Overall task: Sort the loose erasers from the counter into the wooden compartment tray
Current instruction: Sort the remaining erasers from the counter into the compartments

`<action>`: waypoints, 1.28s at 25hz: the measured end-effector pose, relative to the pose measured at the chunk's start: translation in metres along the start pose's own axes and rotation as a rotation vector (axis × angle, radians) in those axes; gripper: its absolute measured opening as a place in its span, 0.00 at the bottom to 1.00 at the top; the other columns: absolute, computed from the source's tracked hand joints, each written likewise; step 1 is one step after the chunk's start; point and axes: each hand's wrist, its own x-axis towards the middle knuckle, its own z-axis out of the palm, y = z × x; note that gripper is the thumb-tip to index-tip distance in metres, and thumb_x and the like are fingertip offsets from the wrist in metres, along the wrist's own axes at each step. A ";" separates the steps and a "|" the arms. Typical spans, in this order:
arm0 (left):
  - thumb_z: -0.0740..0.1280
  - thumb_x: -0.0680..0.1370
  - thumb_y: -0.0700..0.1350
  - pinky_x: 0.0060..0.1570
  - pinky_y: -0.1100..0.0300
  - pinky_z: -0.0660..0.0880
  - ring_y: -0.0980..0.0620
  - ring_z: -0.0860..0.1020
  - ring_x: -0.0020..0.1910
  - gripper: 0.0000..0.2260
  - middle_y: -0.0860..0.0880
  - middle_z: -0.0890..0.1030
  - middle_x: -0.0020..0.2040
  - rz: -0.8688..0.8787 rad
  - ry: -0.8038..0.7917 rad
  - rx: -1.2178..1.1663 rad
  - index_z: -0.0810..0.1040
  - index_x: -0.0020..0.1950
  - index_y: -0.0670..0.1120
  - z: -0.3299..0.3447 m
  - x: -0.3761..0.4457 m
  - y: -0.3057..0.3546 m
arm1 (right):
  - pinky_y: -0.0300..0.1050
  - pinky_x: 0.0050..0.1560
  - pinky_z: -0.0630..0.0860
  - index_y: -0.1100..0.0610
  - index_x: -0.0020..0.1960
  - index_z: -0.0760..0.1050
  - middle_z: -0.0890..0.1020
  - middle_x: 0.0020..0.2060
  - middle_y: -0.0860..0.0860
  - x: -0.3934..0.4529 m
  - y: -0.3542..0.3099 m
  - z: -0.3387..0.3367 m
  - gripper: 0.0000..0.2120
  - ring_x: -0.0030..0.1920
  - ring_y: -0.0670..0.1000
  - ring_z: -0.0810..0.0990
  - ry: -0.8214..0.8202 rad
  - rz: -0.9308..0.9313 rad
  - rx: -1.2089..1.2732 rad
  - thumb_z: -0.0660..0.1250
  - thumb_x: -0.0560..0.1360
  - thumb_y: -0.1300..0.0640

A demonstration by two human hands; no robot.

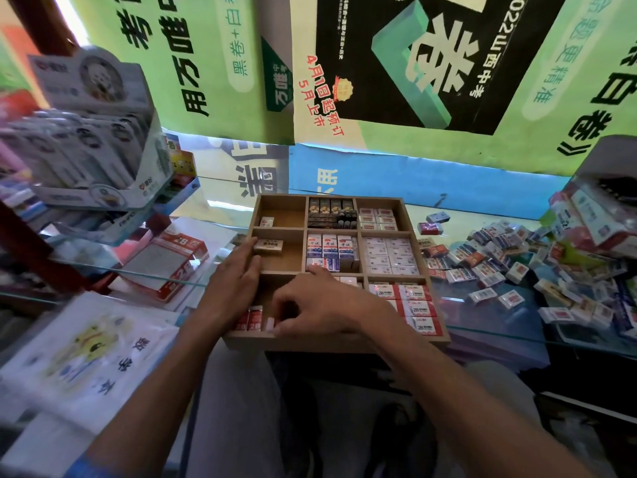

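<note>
The wooden compartment tray (444, 334) lies on the glass counter in front of me, most cells filled with boxed erasers. My right hand (320, 310) is over the near-left cell, its fingertips pinching a small pale eraser (270, 324) next to two red 2B erasers (251, 319) standing there. My left hand (234, 282) rests with straight fingers on the tray's left wall, fingertips close to a single beige eraser (269, 245) in the middle-left cell. One small eraser (266, 221) sits in the far-left cell. A heap of loose erasers (510, 270) covers the counter to the right.
A red 2B eraser carton (172, 263) lies left of the tray, with display racks of packaged stationery (86, 150) behind it. A booklet in plastic (82, 343) lies at the near left. An open box of erasers (599, 215) tilts at the far right. Posters cover the back wall.
</note>
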 end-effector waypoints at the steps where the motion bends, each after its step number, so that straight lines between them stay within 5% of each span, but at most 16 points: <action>1: 0.51 0.84 0.55 0.68 0.43 0.68 0.45 0.69 0.70 0.20 0.46 0.66 0.75 0.002 0.000 -0.005 0.59 0.77 0.57 0.000 0.001 -0.001 | 0.49 0.67 0.58 0.48 0.56 0.76 0.75 0.48 0.41 -0.001 0.001 -0.003 0.12 0.54 0.45 0.71 0.002 0.002 0.053 0.68 0.75 0.45; 6: 0.51 0.83 0.56 0.67 0.41 0.69 0.46 0.72 0.67 0.20 0.46 0.70 0.73 0.029 -0.001 -0.027 0.60 0.76 0.57 -0.001 0.003 -0.003 | 0.52 0.58 0.71 0.49 0.60 0.79 0.81 0.51 0.46 0.008 -0.001 0.002 0.15 0.50 0.48 0.76 0.207 0.022 0.033 0.68 0.74 0.47; 10: 0.51 0.81 0.59 0.65 0.41 0.70 0.47 0.73 0.66 0.22 0.47 0.72 0.71 0.041 -0.019 -0.064 0.61 0.75 0.59 -0.002 0.002 -0.004 | 0.60 0.71 0.57 0.50 0.51 0.78 0.81 0.47 0.47 0.015 -0.010 0.018 0.07 0.52 0.48 0.77 0.413 0.091 -0.132 0.65 0.76 0.50; 18: 0.53 0.84 0.53 0.67 0.45 0.69 0.47 0.72 0.67 0.20 0.47 0.70 0.73 0.045 0.011 -0.045 0.62 0.76 0.56 0.000 0.003 -0.005 | 0.59 0.70 0.58 0.51 0.59 0.76 0.81 0.54 0.49 0.020 -0.013 0.020 0.12 0.59 0.51 0.76 0.279 0.156 -0.058 0.65 0.75 0.53; 23: 0.52 0.84 0.53 0.68 0.43 0.68 0.45 0.71 0.68 0.20 0.46 0.68 0.74 0.024 0.009 -0.023 0.60 0.77 0.56 0.001 0.003 -0.005 | 0.62 0.72 0.52 0.49 0.53 0.80 0.82 0.49 0.47 0.014 -0.011 0.016 0.08 0.57 0.51 0.77 0.214 0.087 -0.104 0.65 0.75 0.52; 27: 0.52 0.84 0.55 0.67 0.41 0.69 0.43 0.70 0.69 0.21 0.45 0.67 0.75 0.015 -0.013 -0.023 0.58 0.77 0.57 0.000 0.001 -0.005 | 0.55 0.68 0.62 0.51 0.50 0.82 0.84 0.42 0.48 -0.003 0.003 0.012 0.08 0.48 0.48 0.78 0.595 -0.006 -0.093 0.64 0.77 0.53; 32: 0.52 0.84 0.55 0.68 0.41 0.66 0.42 0.67 0.72 0.21 0.45 0.63 0.77 -0.013 -0.020 -0.003 0.57 0.78 0.57 -0.001 -0.002 0.000 | 0.45 0.48 0.79 0.52 0.54 0.81 0.85 0.46 0.49 -0.068 0.094 -0.027 0.08 0.44 0.46 0.81 1.234 0.458 0.280 0.65 0.78 0.60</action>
